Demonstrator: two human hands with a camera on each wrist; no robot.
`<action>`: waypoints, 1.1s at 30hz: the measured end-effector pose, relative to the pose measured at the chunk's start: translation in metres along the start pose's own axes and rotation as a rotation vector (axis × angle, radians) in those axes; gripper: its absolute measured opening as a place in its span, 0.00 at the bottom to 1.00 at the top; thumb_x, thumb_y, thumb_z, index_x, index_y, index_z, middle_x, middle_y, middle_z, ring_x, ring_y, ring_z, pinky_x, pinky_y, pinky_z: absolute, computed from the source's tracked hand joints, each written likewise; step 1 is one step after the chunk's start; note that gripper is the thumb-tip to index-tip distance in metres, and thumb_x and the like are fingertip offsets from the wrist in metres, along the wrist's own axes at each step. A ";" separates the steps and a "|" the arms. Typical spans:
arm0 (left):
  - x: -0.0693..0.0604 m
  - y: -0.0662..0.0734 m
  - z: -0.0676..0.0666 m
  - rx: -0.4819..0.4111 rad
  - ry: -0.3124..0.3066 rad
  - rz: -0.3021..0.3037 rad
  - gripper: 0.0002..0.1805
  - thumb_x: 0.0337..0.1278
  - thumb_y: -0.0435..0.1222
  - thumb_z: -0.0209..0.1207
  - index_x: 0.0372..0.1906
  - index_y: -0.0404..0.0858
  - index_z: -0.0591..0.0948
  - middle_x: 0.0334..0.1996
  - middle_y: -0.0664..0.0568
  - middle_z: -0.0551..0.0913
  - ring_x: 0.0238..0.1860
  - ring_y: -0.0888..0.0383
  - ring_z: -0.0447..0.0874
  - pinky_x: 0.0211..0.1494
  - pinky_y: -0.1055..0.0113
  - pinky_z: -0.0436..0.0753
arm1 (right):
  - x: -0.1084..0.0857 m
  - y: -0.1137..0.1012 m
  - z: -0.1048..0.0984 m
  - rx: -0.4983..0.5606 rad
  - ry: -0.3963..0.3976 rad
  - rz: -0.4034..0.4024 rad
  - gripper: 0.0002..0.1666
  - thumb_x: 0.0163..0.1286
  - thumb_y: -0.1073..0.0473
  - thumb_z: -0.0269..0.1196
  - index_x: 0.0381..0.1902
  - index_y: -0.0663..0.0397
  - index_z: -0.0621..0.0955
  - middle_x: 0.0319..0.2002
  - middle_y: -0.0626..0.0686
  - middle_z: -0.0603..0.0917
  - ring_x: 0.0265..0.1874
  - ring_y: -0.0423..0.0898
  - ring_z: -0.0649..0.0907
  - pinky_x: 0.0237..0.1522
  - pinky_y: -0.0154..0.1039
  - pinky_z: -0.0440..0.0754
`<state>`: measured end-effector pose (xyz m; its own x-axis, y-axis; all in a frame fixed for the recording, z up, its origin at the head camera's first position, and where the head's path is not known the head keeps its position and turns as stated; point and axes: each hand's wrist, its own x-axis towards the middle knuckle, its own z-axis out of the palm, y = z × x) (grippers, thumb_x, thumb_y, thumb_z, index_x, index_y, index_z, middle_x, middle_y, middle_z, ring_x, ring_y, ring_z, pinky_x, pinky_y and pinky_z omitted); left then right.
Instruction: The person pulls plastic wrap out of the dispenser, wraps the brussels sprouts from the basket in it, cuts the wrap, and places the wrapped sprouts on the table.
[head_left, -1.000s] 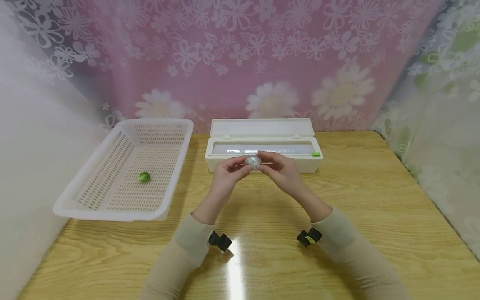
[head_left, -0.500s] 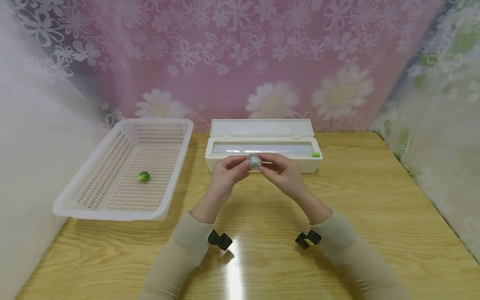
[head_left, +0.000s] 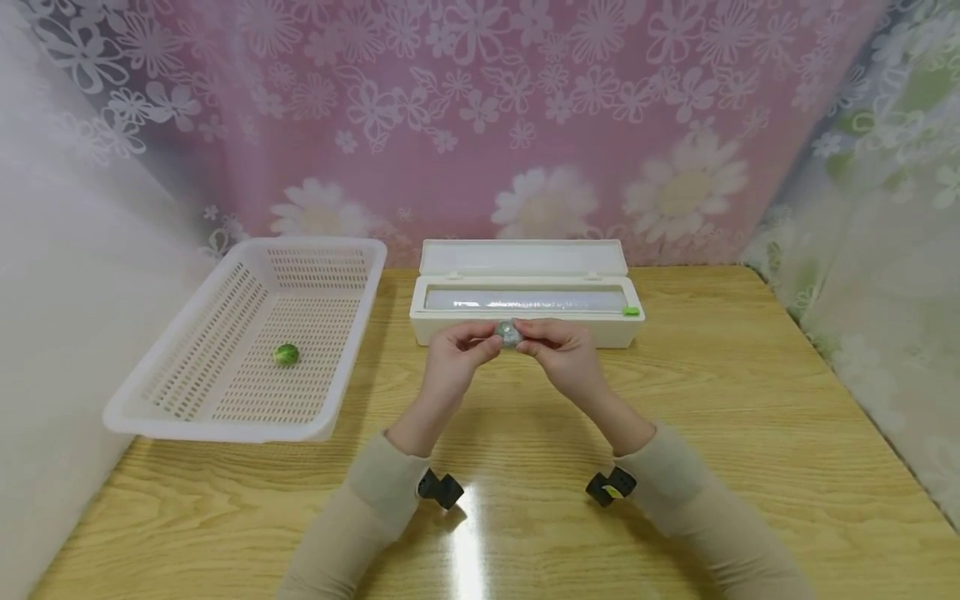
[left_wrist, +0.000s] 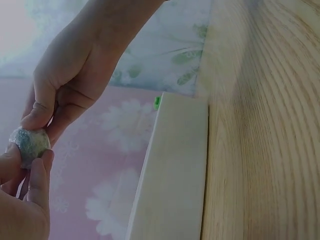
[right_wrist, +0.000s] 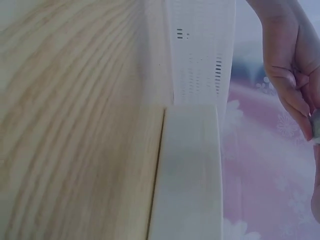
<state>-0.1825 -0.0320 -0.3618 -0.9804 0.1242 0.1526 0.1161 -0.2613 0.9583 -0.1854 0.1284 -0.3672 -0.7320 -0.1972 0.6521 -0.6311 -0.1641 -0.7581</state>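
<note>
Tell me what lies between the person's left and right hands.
A small shiny ball, pinched by both the left hand and the right hand; the head and left wrist views show it.

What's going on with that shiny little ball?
A person is pinching the little ball between the fingers of both hands, left hand and right hand, up off the table. It looks wrapped in something shiny. Near it is a long white box with its lid open. Over on the left, a small green ball, maybe a Brussels sprout, sits in the white basket.
</note>
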 end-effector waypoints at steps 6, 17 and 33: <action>0.002 0.004 -0.005 0.035 -0.058 -0.004 0.12 0.53 0.27 0.56 0.43 0.24 0.76 0.39 0.44 0.78 0.33 0.59 0.80 0.38 0.63 0.80 | 0.005 -0.004 0.001 -0.204 -0.029 -0.012 0.18 0.48 0.80 0.61 0.41 0.74 0.78 0.41 0.64 0.79 0.40 0.41 0.80 0.37 0.35 0.79; 0.003 0.004 -0.005 0.059 -0.054 0.060 0.14 0.50 0.22 0.56 0.45 0.25 0.75 0.43 0.44 0.77 0.33 0.60 0.80 0.36 0.70 0.79 | 0.003 -0.004 0.000 -0.069 0.049 0.232 0.13 0.58 0.72 0.58 0.43 0.68 0.79 0.40 0.55 0.81 0.38 0.41 0.80 0.39 0.34 0.78; 0.000 -0.003 -0.002 0.295 -0.075 0.232 0.16 0.43 0.23 0.61 0.43 0.26 0.78 0.41 0.37 0.79 0.36 0.47 0.80 0.37 0.67 0.80 | 0.000 -0.003 0.006 -0.021 0.153 0.360 0.10 0.55 0.74 0.60 0.36 0.76 0.78 0.32 0.48 0.82 0.34 0.42 0.80 0.39 0.34 0.78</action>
<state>-0.1829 -0.0335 -0.3648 -0.9099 0.1664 0.3800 0.3845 -0.0054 0.9231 -0.1816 0.1229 -0.3653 -0.9363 -0.0920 0.3390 -0.3312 -0.0902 -0.9392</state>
